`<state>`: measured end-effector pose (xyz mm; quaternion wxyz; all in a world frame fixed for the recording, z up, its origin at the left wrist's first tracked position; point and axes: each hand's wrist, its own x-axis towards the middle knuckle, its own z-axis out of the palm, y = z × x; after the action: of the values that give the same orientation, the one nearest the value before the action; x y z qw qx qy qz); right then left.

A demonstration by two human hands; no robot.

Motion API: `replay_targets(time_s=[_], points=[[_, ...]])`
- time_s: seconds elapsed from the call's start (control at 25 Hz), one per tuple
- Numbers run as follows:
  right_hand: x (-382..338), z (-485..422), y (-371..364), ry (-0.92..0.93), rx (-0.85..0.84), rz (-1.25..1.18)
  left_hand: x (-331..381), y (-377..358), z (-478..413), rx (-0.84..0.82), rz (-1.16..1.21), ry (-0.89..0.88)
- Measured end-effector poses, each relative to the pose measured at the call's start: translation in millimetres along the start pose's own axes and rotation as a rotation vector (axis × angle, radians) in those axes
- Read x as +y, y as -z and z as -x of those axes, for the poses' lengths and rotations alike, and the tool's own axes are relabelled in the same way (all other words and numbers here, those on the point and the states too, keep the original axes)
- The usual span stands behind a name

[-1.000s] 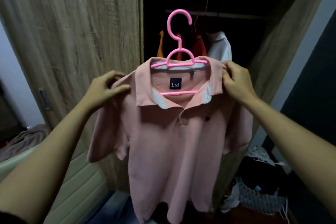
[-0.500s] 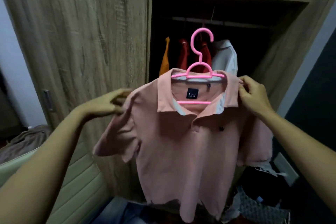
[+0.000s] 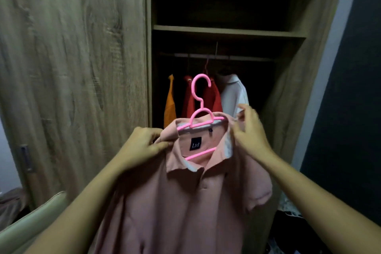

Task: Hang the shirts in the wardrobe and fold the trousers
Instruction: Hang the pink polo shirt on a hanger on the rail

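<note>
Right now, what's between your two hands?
In the head view, the pink shirt's collar on its pink hanger spans between left hand and right hand.

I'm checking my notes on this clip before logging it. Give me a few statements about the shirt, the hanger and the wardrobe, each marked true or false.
1. The pink shirt is on a pink hanger. True.
2. The hanger's hook is already over the wardrobe rail. False: it is held below the rail, in front of the hanging clothes.
3. The left hand and right hand both grip the shirt near the collar. True.
4. The wardrobe holds no clothes. False: an orange garment, red garments and a white shirt hang there.
</note>
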<state>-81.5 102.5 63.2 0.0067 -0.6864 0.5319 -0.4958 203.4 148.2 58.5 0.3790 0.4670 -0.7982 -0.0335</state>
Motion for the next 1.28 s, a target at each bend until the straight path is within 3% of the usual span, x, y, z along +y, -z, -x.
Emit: replay_targets(time_s=[0.12, 0.2, 0.36, 0.48, 0.56, 0.72, 0.8, 1.04, 1.16, 1.28], points=[[-37, 14, -19, -0.347, -0.355, -0.453, 12, -30, -16, -0.004, -0.069, -0.03], [-40, 10, -30, -0.544, -0.411, -0.669, 23, -54, -27, 0.024, -0.159, -0.016], [-25, -4, -19, -0.665, -0.186, -0.719, 61, -95, -53, -0.017, -0.241, 0.059], [-5, -17, 10, -0.709, -0.003, -0.884, 85, -109, -78, -0.248, -0.107, 0.012], [19, -28, 22, -0.732, 0.013, -0.833, 93, -113, -93, -0.36, -0.007, 0.021], [69, -56, 38, -0.679, -0.169, -0.498, 83, -145, -145, 0.0, -0.044, 0.1], [84, -70, 47, -0.685, -0.238, -0.464, 77, -161, -178, 0.092, -0.124, 0.136], [124, -130, 73, -0.623, -0.364, -0.356, 72, -211, -281, 0.032, -0.288, 0.05], [140, -170, 83, -0.627, -0.45, -0.176, 79, -236, -327, 0.007, -0.308, 0.039], [155, -206, 85, -0.518, -0.441, 0.124, 74, -260, -360, 0.001, -0.277, 0.101]])
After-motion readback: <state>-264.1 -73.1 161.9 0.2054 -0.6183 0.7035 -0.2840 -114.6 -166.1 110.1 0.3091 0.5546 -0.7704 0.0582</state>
